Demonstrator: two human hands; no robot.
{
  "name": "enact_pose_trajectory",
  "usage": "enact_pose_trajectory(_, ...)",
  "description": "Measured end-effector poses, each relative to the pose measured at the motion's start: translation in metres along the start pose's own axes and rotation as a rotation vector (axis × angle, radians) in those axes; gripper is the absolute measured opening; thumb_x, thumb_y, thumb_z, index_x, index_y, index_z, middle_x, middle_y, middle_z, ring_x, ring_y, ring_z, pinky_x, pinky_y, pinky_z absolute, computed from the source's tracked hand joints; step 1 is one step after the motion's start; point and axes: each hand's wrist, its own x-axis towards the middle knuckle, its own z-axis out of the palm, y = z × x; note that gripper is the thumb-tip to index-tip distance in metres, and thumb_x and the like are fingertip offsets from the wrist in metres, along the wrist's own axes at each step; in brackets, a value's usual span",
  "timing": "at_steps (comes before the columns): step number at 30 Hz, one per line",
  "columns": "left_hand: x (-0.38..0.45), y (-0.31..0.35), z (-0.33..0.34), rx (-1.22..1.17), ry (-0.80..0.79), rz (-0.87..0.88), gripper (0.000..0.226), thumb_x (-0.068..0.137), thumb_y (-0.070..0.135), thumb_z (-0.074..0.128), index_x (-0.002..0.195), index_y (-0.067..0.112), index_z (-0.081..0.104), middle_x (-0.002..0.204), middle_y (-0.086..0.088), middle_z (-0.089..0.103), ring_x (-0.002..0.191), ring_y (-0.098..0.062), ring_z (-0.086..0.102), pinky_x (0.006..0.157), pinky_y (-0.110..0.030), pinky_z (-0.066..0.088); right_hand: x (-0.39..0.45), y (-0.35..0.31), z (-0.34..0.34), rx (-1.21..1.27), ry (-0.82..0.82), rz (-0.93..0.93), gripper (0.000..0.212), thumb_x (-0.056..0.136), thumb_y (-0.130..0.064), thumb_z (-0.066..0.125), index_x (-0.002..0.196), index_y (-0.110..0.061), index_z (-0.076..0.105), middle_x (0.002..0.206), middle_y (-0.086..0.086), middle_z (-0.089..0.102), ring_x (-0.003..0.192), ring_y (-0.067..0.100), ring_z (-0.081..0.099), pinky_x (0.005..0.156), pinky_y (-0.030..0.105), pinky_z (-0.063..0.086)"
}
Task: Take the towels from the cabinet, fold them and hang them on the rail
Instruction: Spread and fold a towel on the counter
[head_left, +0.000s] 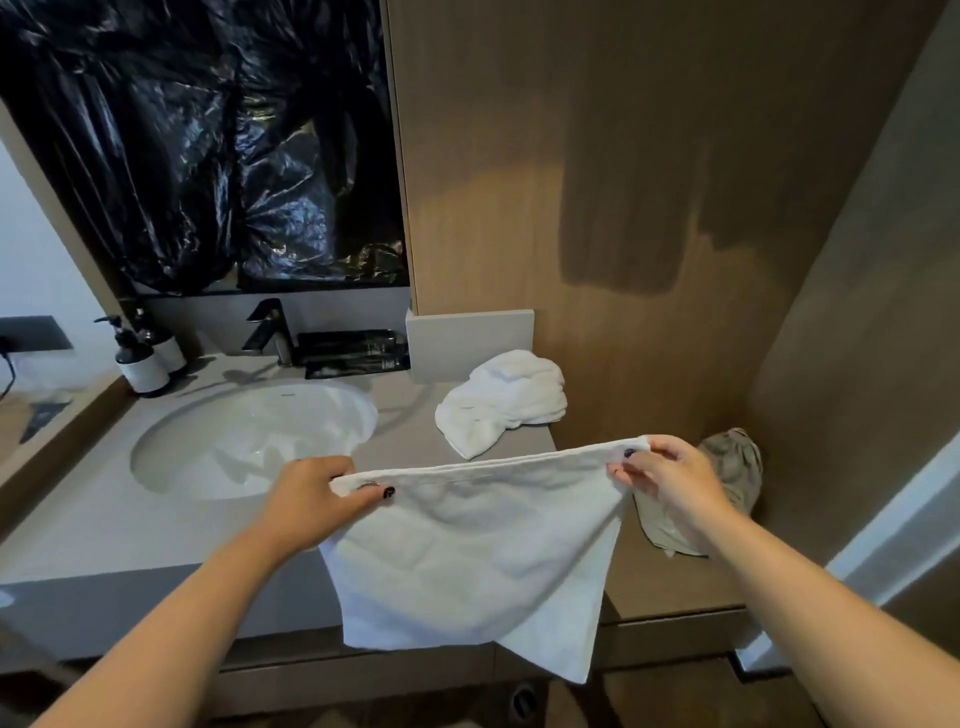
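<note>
Towel (467, 545): held in the air before the desk (104, 519), top edge stretched between both hands, the rest hanging below the fingers.
Left hand (311, 493): fingers pinch the left corner.
Right hand (670, 478): fingers pinch the right corner.
Second towel (504, 400): crumpled on the desk, beyond the fingers.

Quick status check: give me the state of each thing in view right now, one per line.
Left hand: pinches the held towel's top left corner.
Right hand: pinches its top right corner.
Held towel: stretched between the hands, doubled over, hanging in front of the counter edge.
Second towel: bunched, unfolded, on the counter.
Faucet: no water seen running.
Sink: no objects visible in it.
</note>
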Motion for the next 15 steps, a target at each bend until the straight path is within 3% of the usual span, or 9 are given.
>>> enact_pose_trajectory(2,0.016,-0.012,0.005,-0.082,-0.020,-0.073,0.051,0.067,0.048,0.085,0.055,0.009,0.056,0.052,-0.008,0.052,0.050,-0.014,0.043,0.051,-0.028,0.031,0.017,0.001,0.013,-0.014,-0.007,0.018,0.016,0.089,-0.003,0.068,0.105,-0.006,0.067,0.105,0.019,0.071,0.095,0.028,0.072,0.086,0.036,0.058)
enact_pose_trajectory(5,0.046,-0.034,0.009,-0.177,-0.077,-0.148,0.059,0.063,0.050,0.088,0.053,0.007,0.049,0.050,0.002,0.042,0.049,-0.011,0.039,0.052,-0.027,0.027,0.046,0.000,0.037,-0.038,-0.003,0.029,0.014,0.093,-0.005,0.063,0.107,-0.001,0.065,0.095,0.018,0.074,0.084,0.022,0.074,0.072,0.024,0.059)
enact_pose_trajectory(7,0.066,-0.046,0.011,-0.214,-0.102,-0.170,0.059,0.065,0.048,0.087,0.054,0.006,0.049,0.052,0.003,0.042,0.050,-0.011,0.039,0.051,-0.026,0.028,0.062,0.000,0.052,-0.067,0.022,0.025,0.013,0.095,-0.005,0.061,0.105,0.001,0.064,0.089,0.019,0.074,0.079,0.022,0.074,0.070,0.023,0.058)
enact_pose_trajectory(10,0.100,-0.065,0.012,-0.232,-0.122,-0.177,0.043,0.070,0.045,0.084,0.057,0.011,0.063,0.053,0.001,0.054,0.052,-0.015,0.047,0.053,-0.025,0.036,0.089,0.003,0.077,-0.104,0.059,0.046,0.011,0.095,-0.004,0.060,0.105,-0.001,0.063,0.088,0.020,0.074,0.076,0.023,0.074,0.078,0.033,0.059)
enact_pose_trajectory(13,0.128,-0.082,0.014,-0.188,-0.175,-0.177,0.030,0.075,0.045,0.081,0.064,0.019,0.073,0.066,0.002,0.068,0.064,-0.017,0.061,0.062,-0.027,0.046,0.112,0.005,0.097,-0.126,0.068,0.070,0.010,0.096,-0.002,0.058,0.105,-0.003,0.062,0.089,0.020,0.073,0.069,0.020,0.073,0.064,0.027,0.059)
enact_pose_trajectory(15,0.145,-0.095,0.019,-0.161,-0.186,-0.168,0.025,0.076,0.044,0.081,0.067,0.022,0.073,0.071,0.005,0.069,0.072,-0.015,0.064,0.069,-0.030,0.050,0.126,0.009,0.109,-0.130,0.093,0.078,0.011,0.096,-0.002,0.058,0.106,-0.002,0.062,0.092,0.020,0.073,0.074,0.022,0.074,0.065,0.028,0.059)
